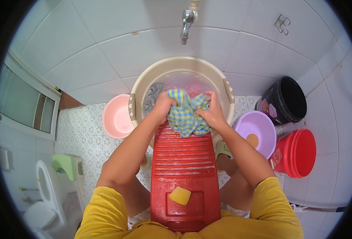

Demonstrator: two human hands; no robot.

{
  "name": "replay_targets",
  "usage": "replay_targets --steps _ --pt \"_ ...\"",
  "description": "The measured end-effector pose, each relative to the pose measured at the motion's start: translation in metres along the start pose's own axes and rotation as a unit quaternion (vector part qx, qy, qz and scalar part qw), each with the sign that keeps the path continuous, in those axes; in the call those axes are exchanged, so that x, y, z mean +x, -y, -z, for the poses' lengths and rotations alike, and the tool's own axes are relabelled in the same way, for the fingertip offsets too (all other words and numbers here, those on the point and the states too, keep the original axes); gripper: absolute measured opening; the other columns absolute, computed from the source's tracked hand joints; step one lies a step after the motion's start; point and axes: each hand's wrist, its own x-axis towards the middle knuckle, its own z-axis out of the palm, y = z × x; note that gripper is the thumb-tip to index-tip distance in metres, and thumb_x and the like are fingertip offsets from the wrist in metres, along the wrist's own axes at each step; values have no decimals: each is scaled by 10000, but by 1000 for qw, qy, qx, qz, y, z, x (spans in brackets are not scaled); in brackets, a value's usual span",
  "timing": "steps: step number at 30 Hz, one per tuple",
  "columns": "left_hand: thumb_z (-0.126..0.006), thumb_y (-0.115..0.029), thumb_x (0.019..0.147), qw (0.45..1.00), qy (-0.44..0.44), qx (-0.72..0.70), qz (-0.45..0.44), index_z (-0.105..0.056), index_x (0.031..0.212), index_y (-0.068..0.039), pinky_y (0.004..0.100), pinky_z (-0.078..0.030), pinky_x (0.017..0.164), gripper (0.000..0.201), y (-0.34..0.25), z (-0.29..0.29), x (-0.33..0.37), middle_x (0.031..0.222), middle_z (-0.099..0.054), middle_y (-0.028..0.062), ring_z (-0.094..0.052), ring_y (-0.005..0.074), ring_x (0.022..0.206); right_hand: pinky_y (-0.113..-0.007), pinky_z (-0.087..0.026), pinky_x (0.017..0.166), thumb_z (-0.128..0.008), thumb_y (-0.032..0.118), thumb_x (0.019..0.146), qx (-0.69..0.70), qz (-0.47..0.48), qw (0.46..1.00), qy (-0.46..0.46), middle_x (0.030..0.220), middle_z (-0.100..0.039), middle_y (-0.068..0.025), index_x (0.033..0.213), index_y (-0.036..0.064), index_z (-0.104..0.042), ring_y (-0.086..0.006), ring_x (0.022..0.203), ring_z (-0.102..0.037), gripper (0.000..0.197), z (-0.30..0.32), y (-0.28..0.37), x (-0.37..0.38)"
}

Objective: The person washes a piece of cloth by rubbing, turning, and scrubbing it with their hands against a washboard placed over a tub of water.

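A checked cloth in blue, yellow and green is bunched between my two hands, over the top end of a red washboard. My left hand is closed around its left side. On the right side, my right hand pinches a fold between thumb and fingers. The washboard slopes from my lap into a large beige basin of water. Wet streaks show on its ridges. A yellow bar of soap lies on its lower flat part. Grey fabric and something pink sit in the water.
A metal tap juts from the tiled wall above the basin. Left of it stands a pink basin. To the right are a purple basin, a black bucket and a red bucket. A green stool stands beside a toilet.
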Motion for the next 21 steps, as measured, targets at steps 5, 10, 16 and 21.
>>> replay_targets --steps 5,10,16,21 --pt "-623 16 595 768 253 455 -372 -641 776 -55 333 -477 734 195 -19 -18 -60 794 -610 52 -593 260 769 -415 -270 1069 -521 197 808 -114 169 978 48 1477 -194 -219 1398 65 -286 -380 1318 -287 649 -9 -16 29" --pt "-663 -2 581 646 290 597 -377 -607 719 -62 354 -456 774 160 -23 -22 -82 889 -589 64 -542 296 906 -310 -455 790 -435 263 881 -147 19 939 311 881 -655 -65 899 11 -628 -138 811 -588 318 -24 -13 50" --pt "-668 -158 675 920 145 239 -274 -566 1081 -82 369 -382 968 425 -23 11 -127 1265 -452 162 -445 349 1172 -284 -454 768 -453 311 906 170 -25 950 262 890 -649 -54 921 6 -643 -116 828 -585 360 -18 16 -12" --pt "-516 -227 870 757 67 604 -241 -238 1426 -59 487 -236 1078 644 7 -14 -127 1464 -214 226 -295 437 1300 -407 -429 789 -549 262 796 -281 306 894 168 912 -619 -167 892 -3 -628 -290 872 -586 293 -31 0 -48"
